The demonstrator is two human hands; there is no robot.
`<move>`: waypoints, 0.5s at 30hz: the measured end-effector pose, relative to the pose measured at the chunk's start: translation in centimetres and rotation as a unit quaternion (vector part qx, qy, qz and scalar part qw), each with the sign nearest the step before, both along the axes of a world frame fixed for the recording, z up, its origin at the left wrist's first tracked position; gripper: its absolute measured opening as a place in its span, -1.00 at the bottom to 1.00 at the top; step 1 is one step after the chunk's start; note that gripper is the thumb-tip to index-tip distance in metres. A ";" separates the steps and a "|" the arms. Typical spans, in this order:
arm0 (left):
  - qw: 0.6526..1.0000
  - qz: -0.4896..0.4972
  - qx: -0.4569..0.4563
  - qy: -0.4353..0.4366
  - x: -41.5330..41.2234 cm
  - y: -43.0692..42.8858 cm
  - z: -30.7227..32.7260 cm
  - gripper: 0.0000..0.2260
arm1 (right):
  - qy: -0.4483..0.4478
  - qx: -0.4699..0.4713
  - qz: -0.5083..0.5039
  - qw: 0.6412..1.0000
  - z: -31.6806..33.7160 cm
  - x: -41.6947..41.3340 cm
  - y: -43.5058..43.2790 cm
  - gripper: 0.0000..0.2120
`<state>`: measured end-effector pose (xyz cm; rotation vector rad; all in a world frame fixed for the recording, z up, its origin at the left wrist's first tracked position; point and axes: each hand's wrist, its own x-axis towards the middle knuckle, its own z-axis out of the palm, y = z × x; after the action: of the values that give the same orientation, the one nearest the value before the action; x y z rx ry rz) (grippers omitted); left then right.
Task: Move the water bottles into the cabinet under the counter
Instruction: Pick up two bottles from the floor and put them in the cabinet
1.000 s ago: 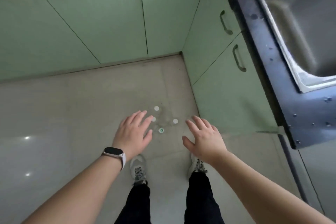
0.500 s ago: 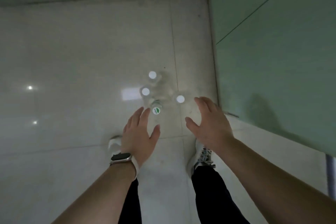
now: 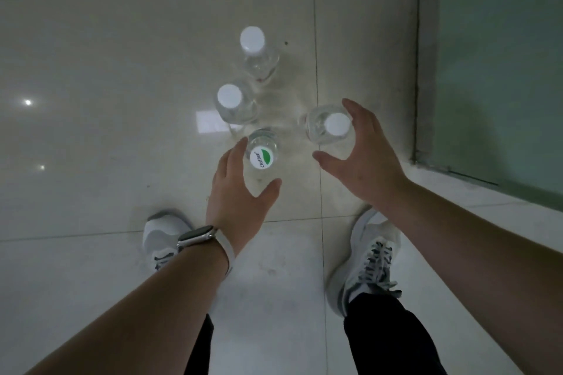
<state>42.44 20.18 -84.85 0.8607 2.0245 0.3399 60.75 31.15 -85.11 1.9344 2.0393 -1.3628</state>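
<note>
Several clear water bottles stand upright on the tiled floor, seen from above. The nearest bottle has a white cap with a green mark. My left hand curves around it, fingers apart, thumb below it, not closed on it. To the right, a white-capped bottle sits between the thumb and fingers of my right hand, which is spread around it without clear contact. Two more white-capped bottles stand farther away, one in the middle and one at the back.
A green cabinet front runs down the right side, with a grey kickboard at its foot. My two white shoes, left and right, stand just behind the bottles. Glossy floor tiles spread to the left.
The view has dropped much closer to the floor. Both hands have reached forward and down, now cupping around the two nearest bottles instead of hovering short of them.
</note>
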 end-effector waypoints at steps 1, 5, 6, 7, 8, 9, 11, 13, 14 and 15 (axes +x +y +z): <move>1.000 0.003 0.008 -0.003 0.3 0.5 -0.7 -0.22 | 0.004 0.009 -0.005 1.000 -0.9 -0.2 0.2 -0.11; 0.999 0.042 0.028 -0.021 0.7 2.3 -2.5 -0.28 | 0.019 0.041 -0.013 0.999 -3.1 -0.5 0.2 -0.17; 0.998 0.047 0.033 -0.020 0.7 2.5 -2.9 -0.31 | 0.023 0.049 -0.013 0.998 -3.4 -0.5 0.1 -0.17; 0.998 0.047 0.037 -0.016 0.6 2.6 -3.1 -0.33 | 0.026 0.056 -0.012 0.998 -3.7 -0.6 0.0 -0.18; 0.998 0.046 0.038 -0.010 0.6 2.5 -3.2 -0.34 | 0.028 0.063 -0.011 0.998 -3.8 -0.7 0.0 -0.19; 0.998 0.044 0.035 -0.005 0.6 2.5 -3.2 -0.35 | 0.027 0.069 -0.007 0.997 -3.9 -0.8 0.1 -0.21; 0.999 0.042 0.029 0.001 0.5 2.5 -3.0 -0.37 | 0.023 0.083 0.001 0.996 -3.9 -1.0 0.3 -0.24; 0.999 0.042 0.026 0.003 0.5 2.7 -2.7 -0.39 | 0.021 0.091 0.006 0.996 -3.6 -1.1 0.3 -0.27; 0.999 0.043 0.025 0.000 0.4 2.7 -2.4 -0.40 | 0.020 0.093 0.005 0.995 -3.3 -1.1 0.2 -0.28; 0.999 0.043 0.022 -0.008 0.4 2.8 -2.0 -0.41 | 0.018 0.092 0.002 0.996 -2.9 -1.0 0.1 -0.28</move>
<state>42.84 22.98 -86.81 0.7957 2.0507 0.4388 59.74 31.25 -87.97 1.9869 2.2558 -1.2582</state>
